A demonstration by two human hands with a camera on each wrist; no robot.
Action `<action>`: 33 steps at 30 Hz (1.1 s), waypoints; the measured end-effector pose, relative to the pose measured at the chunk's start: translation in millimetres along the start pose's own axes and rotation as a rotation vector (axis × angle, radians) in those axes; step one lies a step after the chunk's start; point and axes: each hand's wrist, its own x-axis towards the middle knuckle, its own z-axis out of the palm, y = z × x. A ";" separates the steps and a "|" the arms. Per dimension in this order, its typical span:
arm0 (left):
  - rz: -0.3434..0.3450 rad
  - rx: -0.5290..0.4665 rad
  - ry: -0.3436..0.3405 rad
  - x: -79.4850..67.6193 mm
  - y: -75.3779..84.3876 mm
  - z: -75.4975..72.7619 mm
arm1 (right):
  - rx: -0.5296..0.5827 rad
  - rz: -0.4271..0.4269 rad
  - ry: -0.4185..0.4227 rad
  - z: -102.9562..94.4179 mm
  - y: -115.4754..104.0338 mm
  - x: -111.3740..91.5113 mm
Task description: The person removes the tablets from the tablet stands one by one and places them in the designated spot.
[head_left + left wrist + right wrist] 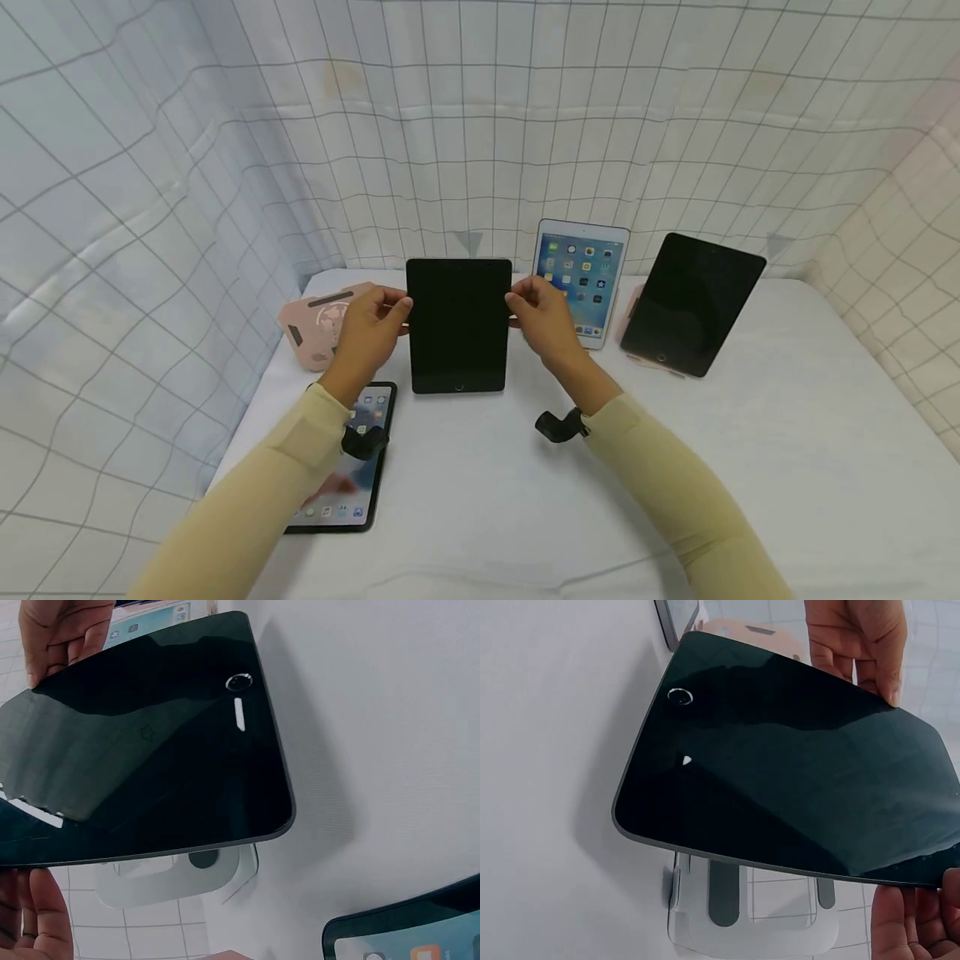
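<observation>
Both hands hold a tablet [459, 329] with a dark screen and a round home button at its lower edge. My left hand [367, 332] pinches the left edge, thumb in front. On the right edge, my right hand [547, 321] pinches in the same way. The tablet is upright, and its lower end with the home button casts a shadow on the white cloth in the left wrist view. Behind it, a white stand with grey pads [780, 939] shows partly in the right wrist view; the tablet hides the rest.
A pink stand [311, 329] is behind my left hand. A black-framed tablet with a lit screen [367, 492] lies under my left forearm. To the right, a white tablet [583, 271] and a dark tablet on a pink stand [686, 304] lean back. Grid-patterned curtains [480, 125] surround the table.
</observation>
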 end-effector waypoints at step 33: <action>-0.212 -0.105 -0.144 -39.8 -11.0 -11.6 | 0.062 0.194 -0.079 7.5 6.6 -41.1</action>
